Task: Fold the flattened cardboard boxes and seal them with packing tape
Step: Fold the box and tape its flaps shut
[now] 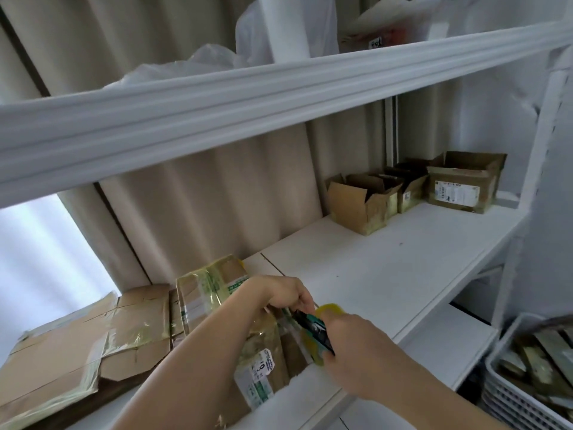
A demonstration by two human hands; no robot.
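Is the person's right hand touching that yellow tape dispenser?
Touching: the head view shows the right hand gripping the yellow tape dispenser, fingers wrapped round it.

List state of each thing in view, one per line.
left hand: gripping the near box's top edge
right hand: gripping the tape dispenser
tape dispenser: held against the near box
near box: taped, upright
flattened cardboard: lying flat
far boxes: flaps open
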